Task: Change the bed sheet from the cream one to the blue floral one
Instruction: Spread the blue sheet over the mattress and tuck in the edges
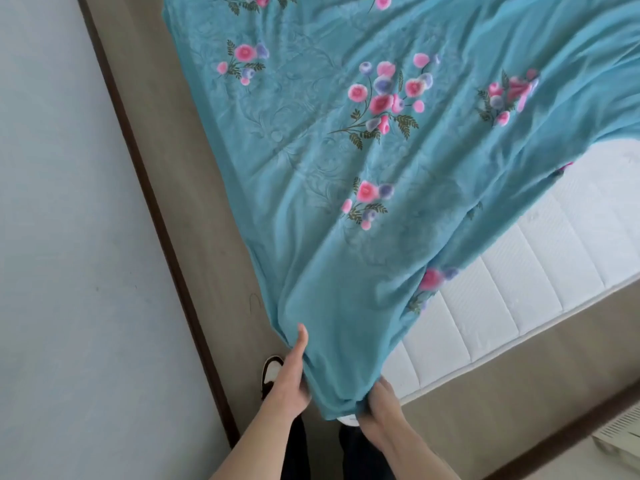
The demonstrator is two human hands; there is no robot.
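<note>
Right now you've got both hands on one corner of the blue floral sheet [346, 150], down at approx 6 o'clock in the head view. Your left hand [289, 379] grips the corner's left edge: thumb runs straight up along the fabric, other fingers curl under it, out of sight. Your right hand [379, 407] pinches the bunched fabric at the corner's lower tip; fingertips are buried in the folds, so can't tell exactly how they sit. Hands are near each other, w/ the gathered corner between them.

From that corner the sheet fans out toward 12 and 1 o'clock, covering most of the bed. It's rumpled, w/ long creases radiating from your grip, pink and purple flower clusters scattered across it. Its right edge runs diagonally from approx 3 o'clock down to your hands, lifted and folded over a bit.

White quilted mattress [519, 289] shows bare at 3–5 o'clock, beside that diagonal edge; a small bit of it peeks out just below the sheet tip, between your hands.

Tan bed frame [194, 188] borders the sheet on the left, 9–11 o'clock, w/ a dark trim strip, then pale floor [62, 237] beyond. One shoe [270, 372], dark and white, sits just left of your left hand at approx 6–7 o'clock. Dark trouser legs at the bottom edge. White slatted object [620, 431] at 4–5 o'clock, partly cut off.
</note>
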